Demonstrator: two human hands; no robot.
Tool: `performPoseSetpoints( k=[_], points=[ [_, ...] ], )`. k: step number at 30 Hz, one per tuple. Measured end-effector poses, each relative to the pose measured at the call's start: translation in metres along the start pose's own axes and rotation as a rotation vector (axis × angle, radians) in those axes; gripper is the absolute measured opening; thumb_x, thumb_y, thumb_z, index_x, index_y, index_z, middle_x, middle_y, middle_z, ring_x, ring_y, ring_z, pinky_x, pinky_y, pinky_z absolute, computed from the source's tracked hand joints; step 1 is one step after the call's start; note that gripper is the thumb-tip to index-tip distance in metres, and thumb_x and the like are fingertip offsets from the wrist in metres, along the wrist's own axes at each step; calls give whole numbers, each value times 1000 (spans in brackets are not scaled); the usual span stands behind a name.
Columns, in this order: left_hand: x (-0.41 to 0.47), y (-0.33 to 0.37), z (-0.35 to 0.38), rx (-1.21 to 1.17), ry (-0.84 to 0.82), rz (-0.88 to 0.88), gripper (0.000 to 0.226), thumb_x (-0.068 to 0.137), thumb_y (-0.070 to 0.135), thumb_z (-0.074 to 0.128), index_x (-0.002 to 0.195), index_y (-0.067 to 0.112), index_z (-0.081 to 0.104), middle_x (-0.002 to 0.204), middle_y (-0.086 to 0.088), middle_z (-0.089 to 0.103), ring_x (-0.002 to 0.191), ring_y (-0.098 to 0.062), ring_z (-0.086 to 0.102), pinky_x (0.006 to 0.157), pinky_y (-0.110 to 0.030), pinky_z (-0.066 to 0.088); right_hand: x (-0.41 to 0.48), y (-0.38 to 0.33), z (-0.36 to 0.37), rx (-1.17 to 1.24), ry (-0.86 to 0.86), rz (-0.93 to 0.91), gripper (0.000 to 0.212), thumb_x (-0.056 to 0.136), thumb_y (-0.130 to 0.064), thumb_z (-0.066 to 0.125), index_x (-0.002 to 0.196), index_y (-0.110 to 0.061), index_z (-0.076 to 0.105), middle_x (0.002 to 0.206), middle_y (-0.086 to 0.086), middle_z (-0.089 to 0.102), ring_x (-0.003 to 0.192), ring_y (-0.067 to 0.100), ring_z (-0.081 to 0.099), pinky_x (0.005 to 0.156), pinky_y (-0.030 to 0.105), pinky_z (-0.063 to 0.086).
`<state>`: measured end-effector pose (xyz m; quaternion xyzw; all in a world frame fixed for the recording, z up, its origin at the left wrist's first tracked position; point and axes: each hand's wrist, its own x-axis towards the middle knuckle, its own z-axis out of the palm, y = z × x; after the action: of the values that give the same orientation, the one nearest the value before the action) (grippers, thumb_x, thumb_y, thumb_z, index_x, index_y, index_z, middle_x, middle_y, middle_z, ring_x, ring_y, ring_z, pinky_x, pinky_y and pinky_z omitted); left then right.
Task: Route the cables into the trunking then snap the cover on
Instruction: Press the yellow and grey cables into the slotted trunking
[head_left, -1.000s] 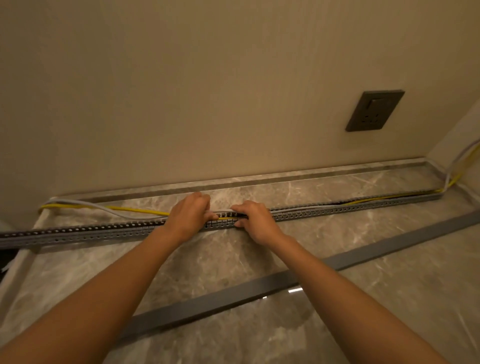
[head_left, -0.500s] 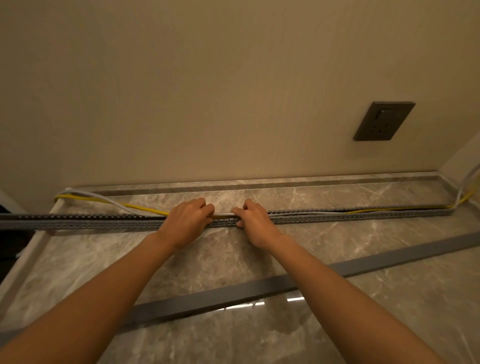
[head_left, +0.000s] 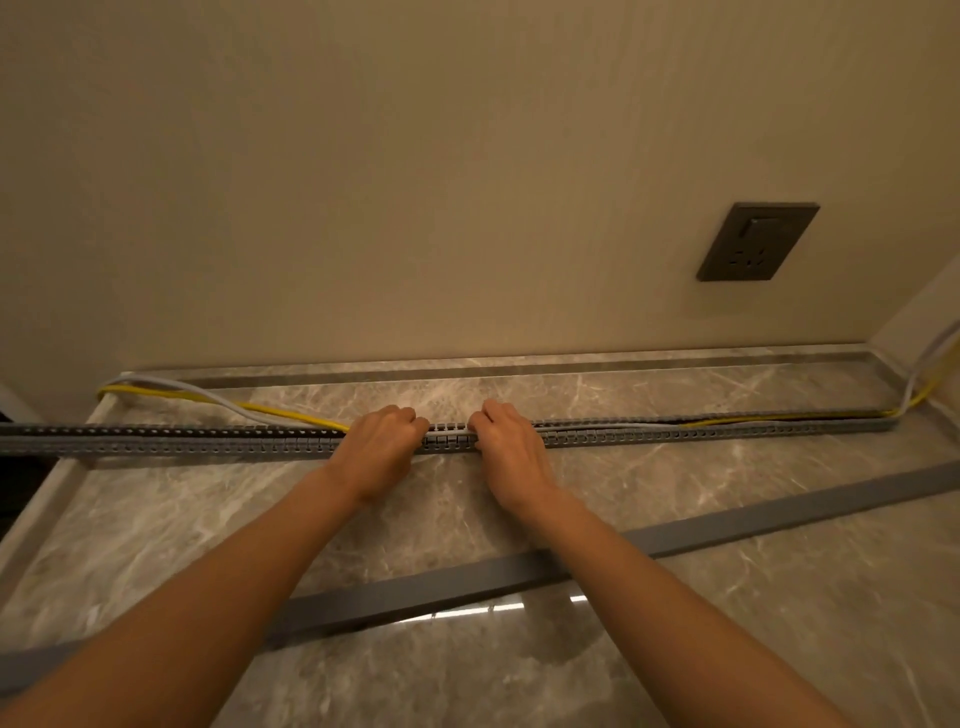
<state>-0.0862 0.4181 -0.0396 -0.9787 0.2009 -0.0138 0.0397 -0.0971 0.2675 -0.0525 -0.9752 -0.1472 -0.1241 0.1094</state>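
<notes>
Grey slotted trunking sits under left hand and right hand, each grip curled tight on it.

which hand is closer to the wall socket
Right. The right hand rests on the trunking below and left of the socket; the left hand sits farther left.

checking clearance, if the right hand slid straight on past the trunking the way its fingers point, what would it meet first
Beyond the trunking, the right hand would probably cross bare marble floor and meet the skirting strip at the wall; depth is uncertain.
</notes>
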Motion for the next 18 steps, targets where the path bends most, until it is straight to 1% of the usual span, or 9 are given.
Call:
performPoseSetpoints(
  k=[2, 3, 4, 5, 6, 9, 14, 16, 18],
  points=[
    [-1, 3, 0, 52, -25, -25, 25, 94, 9, 43, 115, 4, 58, 114, -14, 62, 107, -31, 55, 79, -40, 45, -1, 0, -3, 3, -24, -4, 29, 44, 6, 83, 61, -10, 65, 62, 4, 65, 56, 21, 62, 48, 23, 48],
    [0, 3, 0, 60, -32, -40, 26, 95, 10, 43, 114, 5, 59, 113, -13, 62, 107, -30, 55, 79, -39, 45, -1, 1, -4, 20, -58, 8, 21, 58, 7, 76, 71, -7, 68, 73, 8, 68, 68, 24, 64, 58, 28, 50],
    [1, 3, -1, 64, -37, -51, 25, 95, 11, 43, 112, 6, 60, 112, -12, 63, 106, -29, 55, 79, -39, 45, 2, 1, -7, 33, -81, 28, 17, 74, 8, 63, 86, -3, 69, 89, 13, 68, 83, 29, 63, 71, 34, 49],
    [1, 2, -3, 69, -42, -55, 25, 94, 11, 43, 109, 7, 62, 111, -12, 64, 105, -29, 56, 80, -38, 44, 4, 1, -8, 52, -122, 57, 23, 84, 6, 51, 98, -2, 67, 103, 15, 65, 95, 31, 59, 80, 38, 46],
    [3, 2, -4, 75, -49, -51, 25, 93, 10, 43, 106, 7, 63, 109, -12, 65, 102, -29, 57, 81, -37, 44, 7, 1, -10, 69, -179, 99, 28, 89, 5, 43, 105, -2, 65, 110, 16, 63, 101, 33, 57, 84, 39, 43],
    [8, 2, -10, 28, -96, -67, 24, 91, 7, 44, 103, 6, 65, 108, -13, 67, 99, -31, 59, 80, -37, 45, 15, -2, -16, 79, -250, 145, 33, 88, 7, 39, 108, -1, 64, 115, 18, 62, 105, 35, 56, 87, 40, 43],
    [6, -5, -11, -106, -114, -83, 29, 89, 5, 47, 114, 10, 62, 113, -13, 67, 105, -31, 59, 84, -39, 47, 7, -5, -9, 130, -206, 190, 35, 88, 9, 38, 107, 1, 66, 114, 20, 60, 105, 34, 53, 86, 38, 43],
    [1, -12, -11, -284, -80, -117, 33, 90, 4, 48, 121, 10, 60, 117, -13, 68, 111, -30, 59, 91, -37, 46, 2, -11, -6, 135, -175, 201, 31, 88, 7, 40, 107, 2, 65, 117, 19, 57, 108, 33, 49, 89, 39, 42],
    [-5, -21, -14, -528, -41, -173, 36, 89, -3, 49, 123, 4, 58, 119, -15, 68, 114, -27, 60, 98, -34, 45, 3, -19, -5, 148, -132, 211, 28, 89, 3, 44, 108, 1, 64, 117, 18, 56, 109, 33, 49, 92, 39, 41]
  ],
)
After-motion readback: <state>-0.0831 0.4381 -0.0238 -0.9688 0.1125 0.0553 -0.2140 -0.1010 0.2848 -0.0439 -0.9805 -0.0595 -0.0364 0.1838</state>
